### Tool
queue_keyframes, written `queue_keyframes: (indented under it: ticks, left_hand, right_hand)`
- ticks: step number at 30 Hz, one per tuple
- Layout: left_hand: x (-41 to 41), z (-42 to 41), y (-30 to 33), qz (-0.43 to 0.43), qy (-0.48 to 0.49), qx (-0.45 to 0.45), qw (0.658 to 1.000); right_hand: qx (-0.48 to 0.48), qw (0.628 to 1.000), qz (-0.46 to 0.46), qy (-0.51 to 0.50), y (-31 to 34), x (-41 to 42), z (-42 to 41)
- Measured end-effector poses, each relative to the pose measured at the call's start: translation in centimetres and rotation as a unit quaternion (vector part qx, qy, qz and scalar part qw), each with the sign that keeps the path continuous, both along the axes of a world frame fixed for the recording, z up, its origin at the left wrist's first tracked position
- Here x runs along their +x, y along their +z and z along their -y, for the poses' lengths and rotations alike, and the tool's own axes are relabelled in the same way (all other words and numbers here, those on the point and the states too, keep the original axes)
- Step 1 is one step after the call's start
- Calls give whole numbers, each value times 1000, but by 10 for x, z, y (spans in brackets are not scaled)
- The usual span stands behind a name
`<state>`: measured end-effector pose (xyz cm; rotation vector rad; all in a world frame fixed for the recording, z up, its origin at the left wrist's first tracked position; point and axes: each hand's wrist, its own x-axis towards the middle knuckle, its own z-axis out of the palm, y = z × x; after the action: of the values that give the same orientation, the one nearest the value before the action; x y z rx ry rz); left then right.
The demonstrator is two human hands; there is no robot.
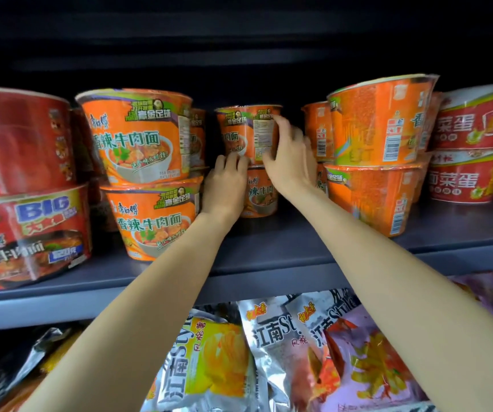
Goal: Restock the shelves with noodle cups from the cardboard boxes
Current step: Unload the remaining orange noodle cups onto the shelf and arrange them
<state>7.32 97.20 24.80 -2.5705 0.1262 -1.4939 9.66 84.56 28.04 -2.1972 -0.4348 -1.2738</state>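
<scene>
Right grip (283,156) grasps the upper noodle cup (246,133); left grip (224,182) touches beneath, released.

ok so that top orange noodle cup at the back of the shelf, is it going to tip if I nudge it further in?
Possibly. The top orange noodle cup stands on another cup, and it tapers to a narrow base, so a high push could tilt it. Its shiny wrap looks slippery, so it may slide instead. The right hand steadying its side and the left hand lower down should help.

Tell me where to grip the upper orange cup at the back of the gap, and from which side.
Grip the upper orange cup round its tapered side wall below the rim, reaching straight in from the front. Stacks flank the gap, and it sits on another cup. The right hand already wraps its right side.
</scene>
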Motion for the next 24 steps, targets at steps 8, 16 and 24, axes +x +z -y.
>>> queue_keyframes:
  ticks: [8,16,24]
  left_hand:
    - [-5,-1,-1,-25,-61,-54,996]
    - [-11,3,0,-61,-72,-90,991]
    - [-15,5,-3,-64,-100,-128,985]
  right_hand:
    - [-66,996,15,-52,22,13,-22]
    - [79,985,-143,45,34,18,-25]
    - [81,974,-174,117,13,25,-23]
